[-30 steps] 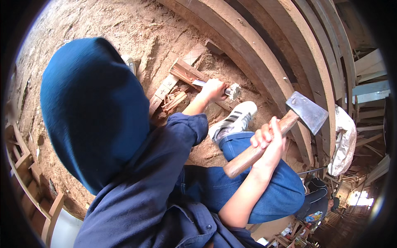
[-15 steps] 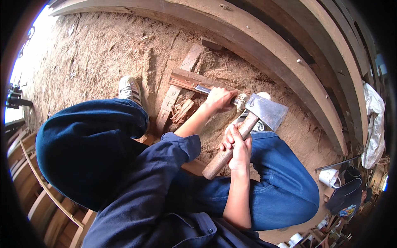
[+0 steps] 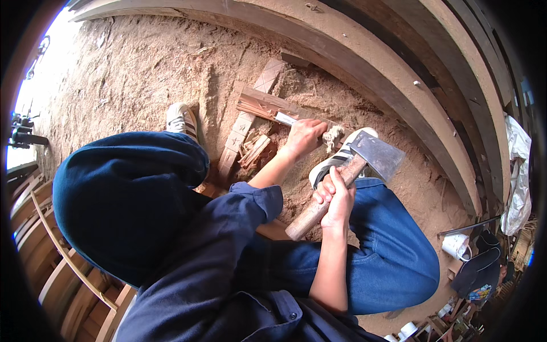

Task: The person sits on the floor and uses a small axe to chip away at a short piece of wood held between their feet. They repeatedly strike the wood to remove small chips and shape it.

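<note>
Here I am, left hand point(image 3: 305, 137) wrapped tight round a chisel point(image 3: 285, 118), its blade pointing far left along the wooden piece point(image 3: 265, 104), which lies across a marked crosspiece point(image 3: 242, 123) on the sawdust-strewn ground point(image 3: 137, 85). My right hand point(image 3: 337, 198) is closed firmly round the handle of a hatchet point(image 3: 377, 155), its head to the far right, apart from the chisel's frayed butt. How far along? Partway, I'd say: the left end of the piece is ragged and splintered on its near side, and split scraps point(image 3: 254, 151) sit just near of it, while the top face looks largely whole, so some cutting seems left. How much, I can't judge from here. Now the tricky bits: my fist hides most of the chisel's handle and some of the piece behind it, and I can't make out whether the cutting edge bites or merely rests. The hatchet's head covers part of my right shoe point(image 3: 337, 159); how high it hangs, I can't tell.
</note>
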The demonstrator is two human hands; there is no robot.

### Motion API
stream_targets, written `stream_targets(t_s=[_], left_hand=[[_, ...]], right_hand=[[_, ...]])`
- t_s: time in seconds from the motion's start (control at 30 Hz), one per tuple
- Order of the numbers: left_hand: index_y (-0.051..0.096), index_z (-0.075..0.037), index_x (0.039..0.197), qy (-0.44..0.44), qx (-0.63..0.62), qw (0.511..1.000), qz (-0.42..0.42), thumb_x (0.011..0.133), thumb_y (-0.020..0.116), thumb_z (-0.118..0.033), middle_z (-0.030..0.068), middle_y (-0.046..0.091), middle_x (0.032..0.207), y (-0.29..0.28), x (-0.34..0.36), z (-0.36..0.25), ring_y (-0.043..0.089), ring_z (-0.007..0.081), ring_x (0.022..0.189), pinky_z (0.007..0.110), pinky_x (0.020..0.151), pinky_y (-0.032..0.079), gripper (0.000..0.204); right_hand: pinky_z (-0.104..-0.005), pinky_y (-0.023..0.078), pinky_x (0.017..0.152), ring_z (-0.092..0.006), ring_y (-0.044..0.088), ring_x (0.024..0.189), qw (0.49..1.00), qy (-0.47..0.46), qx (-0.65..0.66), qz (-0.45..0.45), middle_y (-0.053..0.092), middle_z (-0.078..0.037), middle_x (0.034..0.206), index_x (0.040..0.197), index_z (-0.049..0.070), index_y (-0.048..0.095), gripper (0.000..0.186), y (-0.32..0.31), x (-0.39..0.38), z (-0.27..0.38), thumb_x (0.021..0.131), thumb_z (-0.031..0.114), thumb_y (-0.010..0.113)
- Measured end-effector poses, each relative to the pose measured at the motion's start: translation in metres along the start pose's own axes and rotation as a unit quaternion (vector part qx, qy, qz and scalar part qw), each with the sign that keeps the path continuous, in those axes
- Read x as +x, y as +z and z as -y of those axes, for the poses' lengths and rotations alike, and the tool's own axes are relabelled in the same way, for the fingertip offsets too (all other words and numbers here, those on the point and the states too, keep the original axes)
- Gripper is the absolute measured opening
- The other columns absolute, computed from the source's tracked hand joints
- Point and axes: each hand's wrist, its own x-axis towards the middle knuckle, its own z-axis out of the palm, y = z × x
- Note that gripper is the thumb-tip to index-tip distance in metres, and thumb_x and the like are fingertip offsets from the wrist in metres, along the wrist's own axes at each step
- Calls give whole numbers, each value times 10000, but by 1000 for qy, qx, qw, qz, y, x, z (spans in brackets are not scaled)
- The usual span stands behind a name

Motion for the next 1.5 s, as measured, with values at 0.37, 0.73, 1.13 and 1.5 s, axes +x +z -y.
stream_targets(t_s=[0.37,0.73,1.13,1.5], left_hand=[[611,-54,707,-62,124,980,146,688,608,-166,161,595,581,18,20,3,630,326,571,432,544,499,114],[650,-57,653,-92,125,946,285,645,621,-197,168,623,615,16,26,11,658,310,609,416,596,526,143],[655,-90,694,-76,121,950,276,622,629,-207,156,634,623,11,25,10,662,325,618,424,612,539,140],[637,-93,718,-76,122,957,253,645,594,-156,161,648,658,8,23,10,674,305,644,419,619,547,106]], right_hand=[[-253,315,412,-77,367,450,998,45,-31,-31,379,32,563,733,81,472,241,9,13,-8,892,184,622],[-262,318,410,-82,359,451,996,49,-35,-69,374,26,568,717,78,461,252,2,23,-10,882,174,627],[-232,294,412,-54,332,426,992,112,51,12,334,58,542,703,142,413,264,-16,41,-25,911,218,557],[-241,285,425,-61,285,430,983,-109,135,-55,289,66,534,662,159,357,327,-15,44,-9,931,263,511]])
